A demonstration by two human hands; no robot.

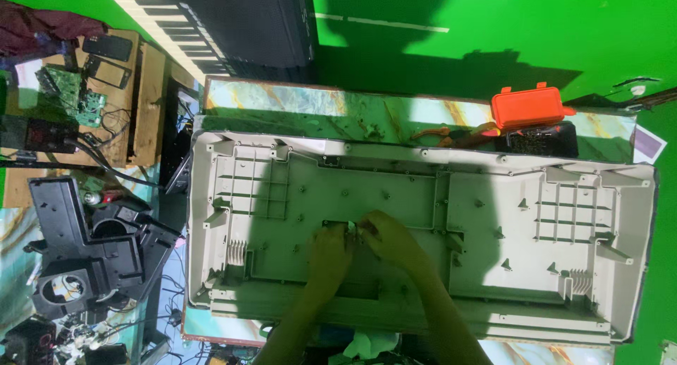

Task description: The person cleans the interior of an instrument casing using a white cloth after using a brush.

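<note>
**Both hands meet at a slot in the upturned casing**

A long, pale grey plastic casing shell [423, 224], ribbed and studded with screw posts on its inner face, lies open side up across a marble-patterned tabletop [317, 107], covering most of it. The left hand [330, 251] and right hand [386, 236] come in from the near edge and meet just left of the shell's middle, fingertips together at a small rectangular slot [337, 224] in the shell floor. Their fingers are curled narrow and pinched close; whether they grip any small part I cannot tell.

Along the table's far edge, towards the right corner, sits an orange hard plastic box [530, 107] on a dark open tray [539, 139]. Left of the table, black moulded plastic housings [92, 248] are heaped, with a green circuit board [70, 95] beyond them.
</note>
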